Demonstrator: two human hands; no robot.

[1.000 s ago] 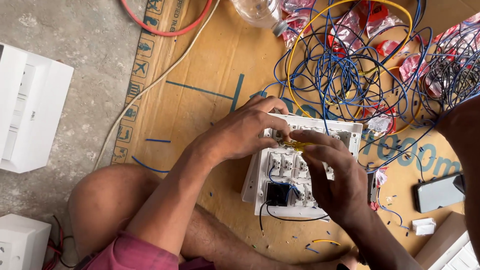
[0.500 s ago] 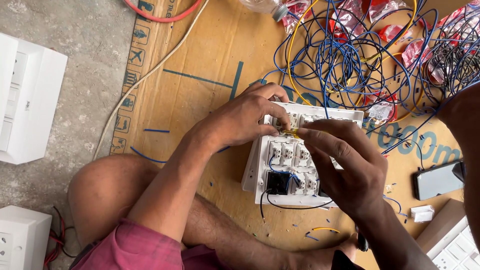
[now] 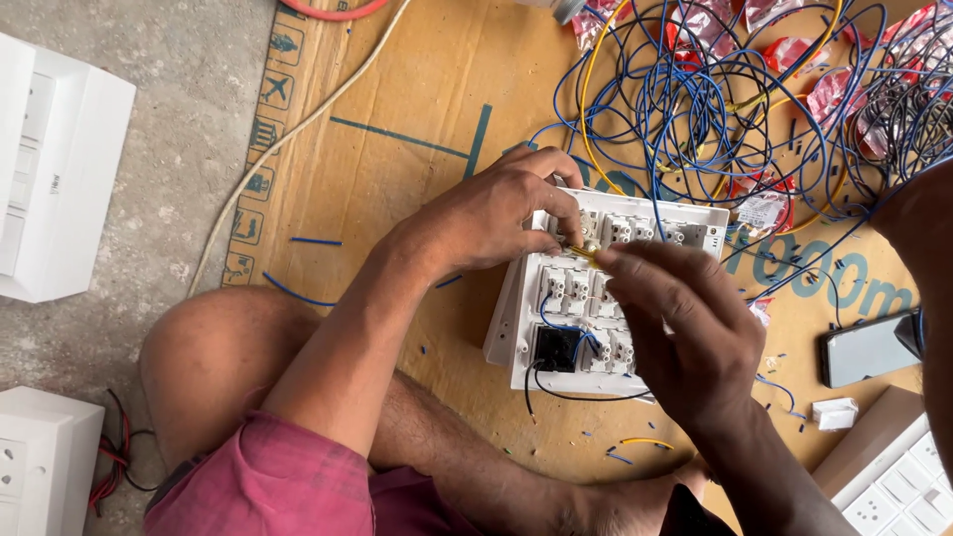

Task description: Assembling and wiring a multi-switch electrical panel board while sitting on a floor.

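Note:
A white switch panel (image 3: 556,298) lies face down on brown cardboard, its rear terminals and short blue and black wires showing. My left hand (image 3: 496,213) grips the panel's upper left corner. My right hand (image 3: 685,318) hovers over the panel's middle, its fingers pinching a short yellow wire (image 3: 584,252) against a terminal between the two hands. The right half of the panel is hidden under my right hand.
A tangle of blue, yellow and black wires (image 3: 715,99) with red wrappers lies behind the panel. White switch boxes sit at left (image 3: 50,169), lower left (image 3: 40,457) and lower right (image 3: 893,486). A phone (image 3: 864,347) lies at right. My bent knee (image 3: 228,367) is below.
Both hands stay on the panel; the fingers have shifted slightly around the yellow wire at the terminals. The camera view has drifted a little.

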